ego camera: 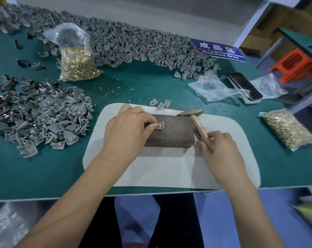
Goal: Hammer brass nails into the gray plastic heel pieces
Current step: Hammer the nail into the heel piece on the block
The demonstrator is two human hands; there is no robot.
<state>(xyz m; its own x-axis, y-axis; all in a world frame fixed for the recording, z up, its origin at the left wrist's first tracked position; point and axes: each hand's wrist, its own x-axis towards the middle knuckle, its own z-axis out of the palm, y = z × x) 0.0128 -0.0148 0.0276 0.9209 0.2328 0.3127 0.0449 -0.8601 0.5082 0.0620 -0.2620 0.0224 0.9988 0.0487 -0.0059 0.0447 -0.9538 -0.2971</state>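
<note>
Pinching the heel piece (160, 125) on the iron block (169, 131) for steadiness, the left hand (128, 129) is closed around it (the right hand (217, 149) is gripping the hammer (196, 120)).

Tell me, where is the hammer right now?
In the head view, the hammer is right of centre: its head lies by the far right corner of the brown block, and the right hand holds its wooden handle over the white mat.

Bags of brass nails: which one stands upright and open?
The clear plastic bag of brass nails at the far left, beside the gray heap; the other bag lies flat at the right.
</note>
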